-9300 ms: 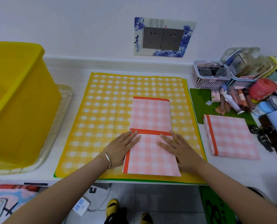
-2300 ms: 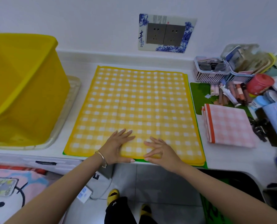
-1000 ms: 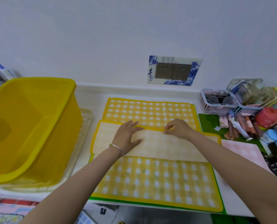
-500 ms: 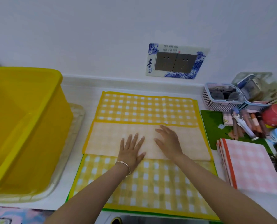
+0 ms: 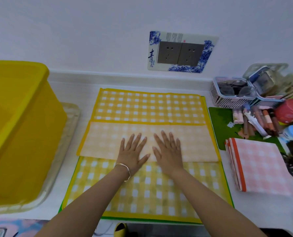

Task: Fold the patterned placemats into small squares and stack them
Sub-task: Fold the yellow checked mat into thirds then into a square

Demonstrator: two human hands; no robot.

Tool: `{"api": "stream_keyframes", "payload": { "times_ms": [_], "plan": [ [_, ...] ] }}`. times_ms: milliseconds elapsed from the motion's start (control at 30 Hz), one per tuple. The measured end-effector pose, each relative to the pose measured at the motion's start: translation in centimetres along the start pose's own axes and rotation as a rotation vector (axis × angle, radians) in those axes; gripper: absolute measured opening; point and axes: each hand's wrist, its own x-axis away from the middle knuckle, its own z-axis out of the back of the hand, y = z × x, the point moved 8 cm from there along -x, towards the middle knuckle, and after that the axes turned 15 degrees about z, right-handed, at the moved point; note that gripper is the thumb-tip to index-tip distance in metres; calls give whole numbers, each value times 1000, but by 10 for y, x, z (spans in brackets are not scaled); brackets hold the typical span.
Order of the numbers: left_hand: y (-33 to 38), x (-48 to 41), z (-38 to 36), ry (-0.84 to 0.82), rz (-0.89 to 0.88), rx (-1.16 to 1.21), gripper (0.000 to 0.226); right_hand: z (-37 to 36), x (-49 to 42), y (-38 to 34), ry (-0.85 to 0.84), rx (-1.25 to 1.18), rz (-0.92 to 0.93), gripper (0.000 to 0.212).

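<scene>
Both palms are down flat now. The left hand and right hand sit side by side on the turned-over flap, fingers straight and a bit spread, gripping nothing, just pressing. The wrists are over what looks like a second yellow mat underneath, with a green edge peeking out along the near side. I honestly can't tell from here how many layers are down there.

So what changed: a couple of seconds back the yellow placemat was lying fully open with the hands at its near edge. Since then that edge has been carried away from the person and laid over, pale underside up. The hands have also slid back from the flap's far border to the near side, by the new crease. The flap's border lies partway up, with a strip of the check face still showing beyond it toward the wall.

What that means for the job: I'd say this is fold one of the yellow one getting creased. It's still a wide strip and needs more folds before it's a small square. Off to the right the pink stack sits folded, well apart from the hands, and that's presumably where this one ends up. The yellow tub on the left isn't involved.
</scene>
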Motion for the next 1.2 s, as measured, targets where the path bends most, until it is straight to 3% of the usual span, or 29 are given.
{"api": "stream_keyframes", "payload": {
  "times_ms": [133, 333, 500, 600, 700, 800, 900, 1067, 1200],
  "plan": [
    [3, 1, 4, 67, -28, 7, 81, 7, 16, 39, -33, 34, -91, 68],
    [4, 4, 7, 27, -16, 23, 86, 25, 47, 101, -33, 66, -178, 71],
    [6, 6, 9, 34, -16, 49, 87, 32, 56, 126, -78, 33, -236, 57],
    [6, 5, 8, 49, -12, 50, 87, 31, 45, 101, -43, -49, -229, 59],
    [5, 4, 4, 67, -26, 23, 81, 23, 17, 36, 16, -146, -57, 75],
    [5, 3, 6, 94, -38, 27, 74, 6, -5, -12, 3, -130, 32, 74],
    [4, 3, 5, 67, -48, 31, 81, 0, -10, -19, 12, -42, 31, 67],
    [-28, 4, 6, 17, -20, 23, 59, -2, -7, -14, 11, 5, 34, 62],
    [-90, 2, 18, 106, 112, 32, 79, -1, -6, -14, 15, -6, 34, 59]
  ]
}}
